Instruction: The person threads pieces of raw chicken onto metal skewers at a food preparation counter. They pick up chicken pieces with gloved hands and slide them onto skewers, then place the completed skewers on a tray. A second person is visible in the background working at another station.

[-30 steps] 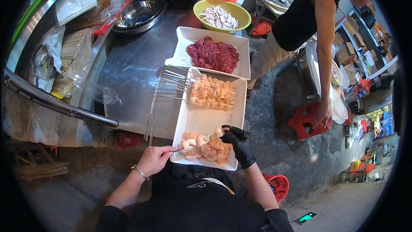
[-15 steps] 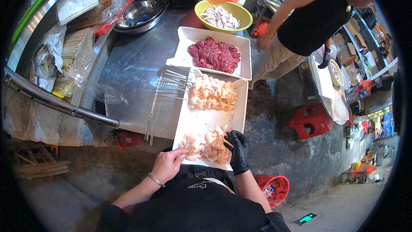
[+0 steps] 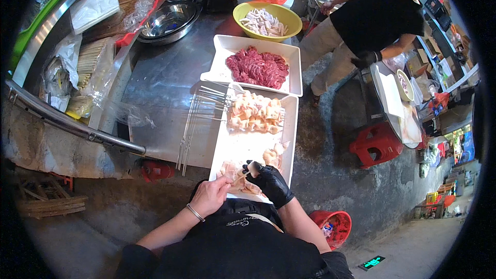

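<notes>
Two hands meet over the near end of the white tray [image 3: 235, 150]. Our bare left hand [image 3: 211, 196] pinches a thin skewer [image 3: 238, 176], long axis running up-right toward our gloved right hand [image 3: 268, 183]. Its fingers are clamped on a pale meat piece [image 3: 251, 168] at the skewer tip; we judge that hand nearer the meat.

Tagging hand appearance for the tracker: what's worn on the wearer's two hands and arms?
The left hand is bare, with a thin silver bangle at the wrist; a black sleeve begins only near the elbow. The right hand wears a black disposable-type glove ending at the wrist, the forearm above it bare up to a black sleeve. No markings or watch visible.
</notes>
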Demonstrator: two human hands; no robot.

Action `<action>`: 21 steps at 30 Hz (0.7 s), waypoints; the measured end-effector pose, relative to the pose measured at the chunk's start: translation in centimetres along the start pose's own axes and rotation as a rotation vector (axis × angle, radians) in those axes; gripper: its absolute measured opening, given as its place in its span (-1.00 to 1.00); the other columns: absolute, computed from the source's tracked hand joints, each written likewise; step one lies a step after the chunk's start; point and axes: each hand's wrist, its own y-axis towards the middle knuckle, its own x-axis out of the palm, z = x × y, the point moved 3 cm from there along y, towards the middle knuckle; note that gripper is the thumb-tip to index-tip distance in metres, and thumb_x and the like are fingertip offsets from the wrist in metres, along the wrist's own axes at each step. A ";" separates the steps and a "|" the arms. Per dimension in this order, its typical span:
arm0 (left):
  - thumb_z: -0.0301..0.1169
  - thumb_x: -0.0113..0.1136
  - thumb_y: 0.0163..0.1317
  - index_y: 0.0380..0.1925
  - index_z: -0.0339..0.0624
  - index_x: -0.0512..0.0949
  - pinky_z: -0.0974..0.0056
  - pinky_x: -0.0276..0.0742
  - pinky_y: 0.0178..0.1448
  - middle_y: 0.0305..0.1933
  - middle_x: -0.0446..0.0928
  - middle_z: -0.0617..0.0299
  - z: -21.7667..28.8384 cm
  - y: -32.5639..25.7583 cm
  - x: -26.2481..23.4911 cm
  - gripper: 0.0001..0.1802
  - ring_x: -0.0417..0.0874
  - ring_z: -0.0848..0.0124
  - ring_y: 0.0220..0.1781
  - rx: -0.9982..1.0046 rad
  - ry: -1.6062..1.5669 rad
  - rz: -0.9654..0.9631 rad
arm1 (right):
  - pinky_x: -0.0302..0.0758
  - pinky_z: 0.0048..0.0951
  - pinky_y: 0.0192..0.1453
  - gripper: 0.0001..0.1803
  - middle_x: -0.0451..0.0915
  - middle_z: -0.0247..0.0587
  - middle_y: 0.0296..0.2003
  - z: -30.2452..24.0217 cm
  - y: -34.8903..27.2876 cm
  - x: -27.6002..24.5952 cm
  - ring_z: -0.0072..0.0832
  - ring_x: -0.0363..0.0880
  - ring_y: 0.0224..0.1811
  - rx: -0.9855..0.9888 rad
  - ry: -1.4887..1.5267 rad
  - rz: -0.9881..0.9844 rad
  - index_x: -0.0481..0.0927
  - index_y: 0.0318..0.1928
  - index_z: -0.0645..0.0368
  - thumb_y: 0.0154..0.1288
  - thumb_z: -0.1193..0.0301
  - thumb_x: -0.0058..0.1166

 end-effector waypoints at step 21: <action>-0.37 0.08 0.26 -0.20 -0.07 0.56 0.01 0.54 -0.32 -0.50 0.58 -0.03 0.4 -1.3 -1.3 -0.85 0.64 0.00 -0.41 0.120 0.195 0.158 | 0.49 -0.28 0.20 -0.58 0.55 -0.09 0.03 1.2 -1.4 1.1 -0.29 0.55 0.08 0.234 0.584 0.111 0.41 0.18 0.22 0.43 0.25 -0.01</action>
